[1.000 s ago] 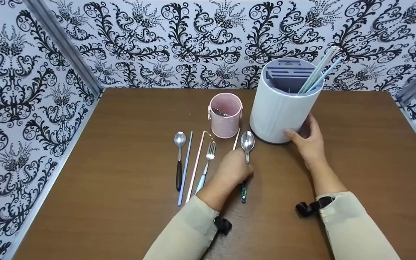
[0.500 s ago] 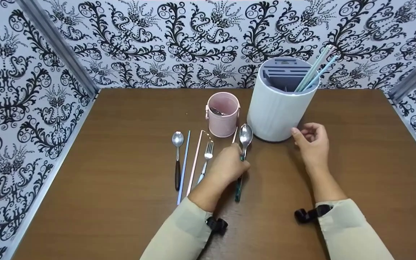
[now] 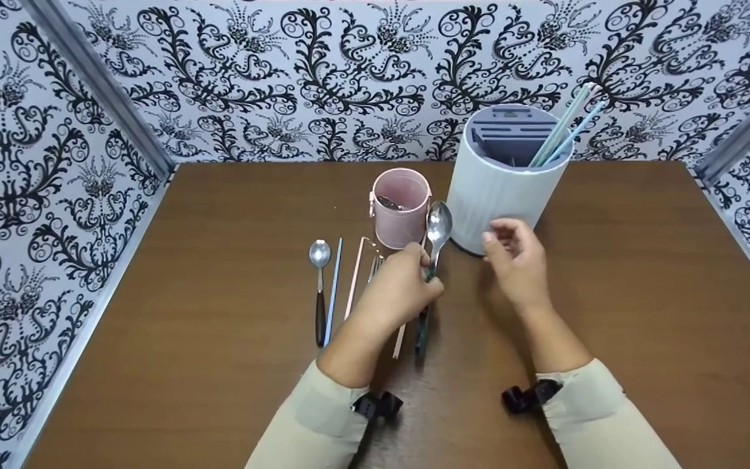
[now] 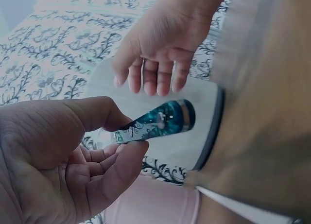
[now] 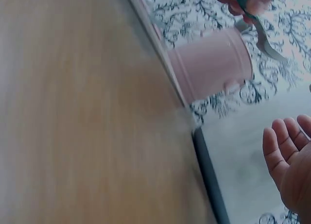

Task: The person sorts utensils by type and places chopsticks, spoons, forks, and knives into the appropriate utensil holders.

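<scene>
My left hand (image 3: 396, 286) pinches a spoon (image 3: 439, 225) by its dark green patterned handle (image 4: 160, 122), the metal bowl pointing away and raised off the table. To its right, my right hand (image 3: 518, 264) holds nothing, its fingers loosely bent in front of the white utensil holder (image 3: 502, 195). Sticks in pale green and blue (image 3: 564, 127) lean out of that holder's right side. Just beyond the left hand stands a pink cup (image 3: 401, 225) with a spoon-like metal piece (image 3: 388, 203) inside. The right wrist view shows the lifted spoon (image 5: 265, 42) over the pink cup.
Left of the hands lie a black-handled spoon (image 3: 320, 293), a blue stick (image 3: 333, 286) and a pink stick (image 3: 355, 277) on the brown table (image 3: 219, 312). A fork (image 3: 375, 266) and another pale stick (image 3: 400, 342) are partly covered by the left hand. Patterned walls (image 3: 271, 78) enclose the table.
My left hand has picked the green-handled spoon up from the table and moved it slightly away from me. My right hand has let go of the white holder and shifted left.
</scene>
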The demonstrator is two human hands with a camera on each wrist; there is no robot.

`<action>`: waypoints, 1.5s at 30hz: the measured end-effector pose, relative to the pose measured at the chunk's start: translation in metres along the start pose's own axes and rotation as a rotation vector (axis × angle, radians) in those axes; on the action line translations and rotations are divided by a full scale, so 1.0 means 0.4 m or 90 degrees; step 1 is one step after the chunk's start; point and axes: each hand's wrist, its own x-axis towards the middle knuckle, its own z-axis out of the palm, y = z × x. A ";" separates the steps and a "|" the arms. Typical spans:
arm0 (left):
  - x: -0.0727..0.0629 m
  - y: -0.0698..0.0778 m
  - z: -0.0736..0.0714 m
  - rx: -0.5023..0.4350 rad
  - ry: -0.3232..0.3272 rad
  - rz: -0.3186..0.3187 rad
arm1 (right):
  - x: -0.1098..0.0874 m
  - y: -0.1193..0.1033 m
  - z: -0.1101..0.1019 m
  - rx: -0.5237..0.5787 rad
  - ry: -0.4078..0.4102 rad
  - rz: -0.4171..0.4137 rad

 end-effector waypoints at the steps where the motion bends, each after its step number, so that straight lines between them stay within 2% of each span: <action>1: -0.001 0.000 -0.007 -0.001 0.004 0.003 | 0.002 -0.004 0.014 0.002 -0.006 0.005; 9: -0.005 0.002 -0.049 -0.027 0.048 -0.002 | 0.033 -0.023 0.119 -0.001 -0.086 0.070; 13: -0.005 -0.001 -0.059 -0.027 0.065 0.000 | 0.050 -0.014 0.168 0.021 -0.102 0.089; 17: -0.003 -0.006 -0.067 -0.022 0.084 0.003 | 0.058 0.002 0.202 0.011 -0.117 0.099; 24: -0.001 -0.006 -0.071 -0.031 0.100 -0.001 | 0.061 0.036 0.230 0.005 -0.123 0.113; 35: 0.006 -0.012 -0.080 -0.034 0.143 -0.003 | 0.066 0.066 0.258 0.080 -0.119 0.129; 41: 0.008 -0.009 -0.075 -0.077 0.158 -0.009 | 0.069 0.072 0.267 0.077 -0.104 0.134; 45: 0.010 -0.006 -0.075 -0.119 0.193 -0.007 | 0.074 0.079 0.270 0.063 -0.095 0.154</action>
